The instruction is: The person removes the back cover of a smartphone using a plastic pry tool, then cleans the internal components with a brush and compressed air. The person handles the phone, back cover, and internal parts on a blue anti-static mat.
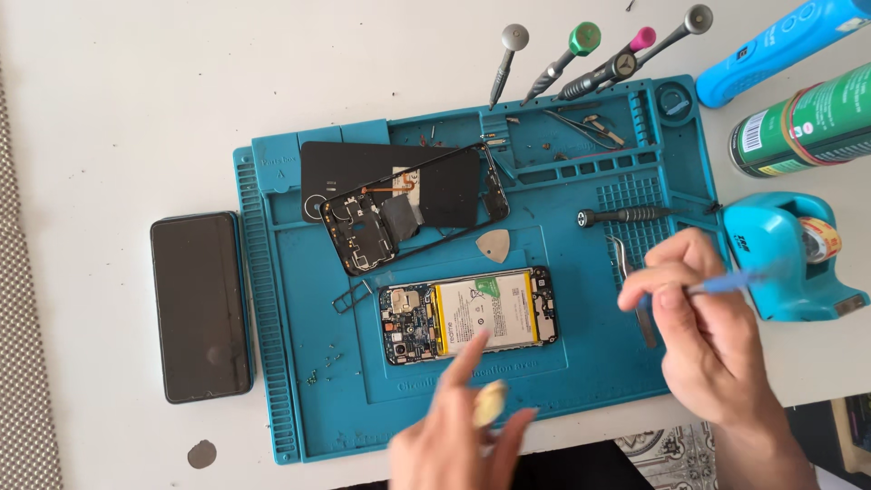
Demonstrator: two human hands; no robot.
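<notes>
A green can [803, 125] with a taped band and a white label patch lies at the upper right of the surface [118, 100], beside a blue bottle [780, 45]; below them sits a turquoise tape dispenser [780, 254]. The opened phone [467, 313], its yellow-edged battery bearing a white and green label, lies mid-mat [299, 381]. The right hand [708, 327] has its grip pinched on a blue tool [726, 283] near the dispenser. The left hand [458, 426], blurred, holds a pale object [490, 404] just below the phone. A dark back cover [381, 186], a frame [413, 213] and a screwdriver [626, 216] lie around.
</notes>
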